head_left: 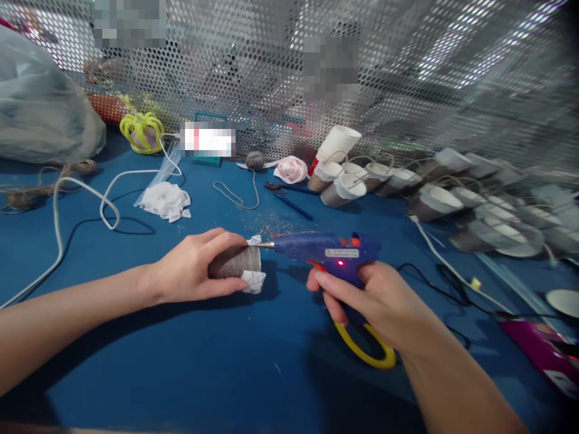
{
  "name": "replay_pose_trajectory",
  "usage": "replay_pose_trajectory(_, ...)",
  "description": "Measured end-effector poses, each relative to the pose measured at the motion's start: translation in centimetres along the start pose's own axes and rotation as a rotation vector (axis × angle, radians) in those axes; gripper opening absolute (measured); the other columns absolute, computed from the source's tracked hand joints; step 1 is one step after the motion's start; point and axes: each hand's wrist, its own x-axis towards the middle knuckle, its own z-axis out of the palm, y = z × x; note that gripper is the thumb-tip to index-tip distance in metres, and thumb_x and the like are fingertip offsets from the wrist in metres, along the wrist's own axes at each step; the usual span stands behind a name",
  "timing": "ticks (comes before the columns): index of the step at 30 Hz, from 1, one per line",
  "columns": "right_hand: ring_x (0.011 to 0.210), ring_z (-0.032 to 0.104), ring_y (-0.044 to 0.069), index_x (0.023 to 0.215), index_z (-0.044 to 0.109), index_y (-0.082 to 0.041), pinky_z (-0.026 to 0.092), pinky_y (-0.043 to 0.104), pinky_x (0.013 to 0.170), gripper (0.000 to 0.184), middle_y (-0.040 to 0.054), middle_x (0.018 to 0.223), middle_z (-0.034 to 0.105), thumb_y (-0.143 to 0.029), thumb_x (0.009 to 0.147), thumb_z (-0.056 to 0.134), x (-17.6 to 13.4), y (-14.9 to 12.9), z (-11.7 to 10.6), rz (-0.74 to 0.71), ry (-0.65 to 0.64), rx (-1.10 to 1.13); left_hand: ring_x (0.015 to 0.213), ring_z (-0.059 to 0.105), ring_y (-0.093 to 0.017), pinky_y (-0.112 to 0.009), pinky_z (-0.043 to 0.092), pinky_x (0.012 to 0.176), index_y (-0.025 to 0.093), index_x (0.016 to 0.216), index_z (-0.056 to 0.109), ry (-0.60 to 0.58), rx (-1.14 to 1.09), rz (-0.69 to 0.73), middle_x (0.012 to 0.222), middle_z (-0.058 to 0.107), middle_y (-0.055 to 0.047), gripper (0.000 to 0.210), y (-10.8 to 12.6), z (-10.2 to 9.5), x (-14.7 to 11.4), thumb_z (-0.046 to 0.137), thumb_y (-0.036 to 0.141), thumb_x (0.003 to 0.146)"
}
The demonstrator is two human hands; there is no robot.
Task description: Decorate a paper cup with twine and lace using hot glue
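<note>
My left hand (199,265) is wrapped around a paper cup (237,262) wound with grey-brown cord, lying sideways with its open end to the right. White lace pieces (254,282) show at its rim, one at the top and one at the bottom. In my right hand (362,295) is a blue glue gun (312,250) with a lit red light. Its metal nozzle points left and meets the upper lace at the cup's rim. Below the right hand a yellow scissors handle (384,358) shows; the rest of the scissors is hidden.
Several cord-wrapped cups with handles (344,191) stand at the back right. Pliers (289,202), a ball of cord (255,160), a pink fabric rose (291,169) and a white lace pile (167,202) lie behind my hands. A white cable (56,211) loops at left; perforated metal (266,66) borders the back.
</note>
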Motion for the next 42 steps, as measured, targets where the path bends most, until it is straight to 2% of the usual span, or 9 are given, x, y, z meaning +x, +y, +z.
replay_pose_trajectory(4, 0.040, 0.049, 0.012, 0.063, 0.060, -0.019, 0.044, 0.025, 0.048, 0.029, -0.0025, 0.038, 0.052, -0.042, 0.080, 0.056, -0.08, -0.17, 0.10, 0.002, 0.038, -0.030, 0.077, 0.059, -0.016, -0.027, 0.048, 0.067, 0.016, 0.110, 0.048, 0.000, 0.021, 0.003, 0.093, 0.059, -0.007, 0.043, 0.10, -0.10, 0.02, 0.057, 0.042, 0.078)
replay_pose_trajectory(13, 0.041, 0.051, 0.013, 0.059, 0.057, -0.021, 0.045, 0.027, 0.050, 0.031, -0.0020, 0.039, 0.053, -0.043, 0.080, 0.055, -0.18, -0.05, -0.22, 0.024, -0.007, -0.077, 0.078, 0.059, -0.017, -0.027, 0.048, 0.068, 0.016, 0.109, 0.049, 0.008, 0.042, 0.024, 0.093, 0.059, -0.008, 0.041, 0.12, -0.13, 0.06, 0.056, 0.041, 0.078)
replay_pose_trajectory(19, 0.041, 0.048, 0.013, 0.047, 0.053, -0.021, 0.045, 0.027, 0.054, 0.039, -0.0011, 0.038, 0.051, -0.041, 0.081, 0.053, -0.45, -0.25, -0.24, -0.009, 0.020, -0.122, 0.079, 0.059, -0.017, -0.027, 0.048, 0.069, 0.016, 0.110, 0.048, 0.000, 0.048, 0.015, 0.095, 0.059, -0.008, 0.041, -0.07, -0.18, 0.07, 0.056, 0.041, 0.078)
replay_pose_trajectory(23, 0.043, 0.049, 0.014, 0.043, 0.049, -0.023, 0.044, 0.028, 0.052, 0.042, -0.0004, 0.039, 0.051, -0.043, 0.080, 0.053, -0.59, -0.54, -0.39, 0.017, -0.035, -0.116, 0.079, 0.059, -0.017, -0.027, 0.048, 0.070, 0.015, 0.110, 0.047, 0.003, 0.048, 0.014, 0.095, 0.058, -0.008, 0.042, -0.12, -0.20, 0.09, 0.057, 0.040, 0.078)
replay_pose_trajectory(26, 0.041, 0.048, 0.013, 0.045, 0.049, -0.023, 0.042, 0.027, 0.050, 0.039, -0.0012, 0.037, 0.050, -0.041, 0.079, 0.055, -0.73, -0.67, -0.41, 0.020, -0.023, -0.091, 0.078, 0.058, -0.016, -0.027, 0.048, 0.069, 0.015, 0.109, 0.048, 0.007, 0.054, 0.021, 0.094, 0.058, -0.008, 0.041, -0.04, -0.21, 0.09, 0.057, 0.040, 0.078)
replay_pose_trajectory(33, 0.036, 0.044, 0.010, 0.064, 0.057, -0.019, 0.039, 0.023, 0.045, 0.027, -0.0047, 0.037, 0.049, -0.041, 0.079, 0.056, -0.54, -0.49, 0.08, 0.005, 0.030, 0.002, 0.078, 0.059, -0.017, -0.026, 0.049, 0.068, 0.013, 0.108, 0.049, 0.033, 0.057, 0.065, 0.093, 0.059, -0.009, 0.041, 0.35, -0.31, 0.00, 0.057, 0.040, 0.078)
replay_pose_trajectory(42, 0.037, 0.045, 0.009, 0.065, 0.058, -0.017, 0.040, 0.021, 0.047, 0.029, -0.0041, 0.037, 0.050, -0.041, 0.081, 0.055, -0.28, -0.29, 0.26, 0.010, -0.016, 0.016, 0.079, 0.060, -0.017, -0.027, 0.049, 0.069, 0.013, 0.109, 0.050, 0.036, 0.040, 0.069, 0.095, 0.059, -0.009, 0.042, 0.23, -0.18, 0.11, 0.059, 0.039, 0.078)
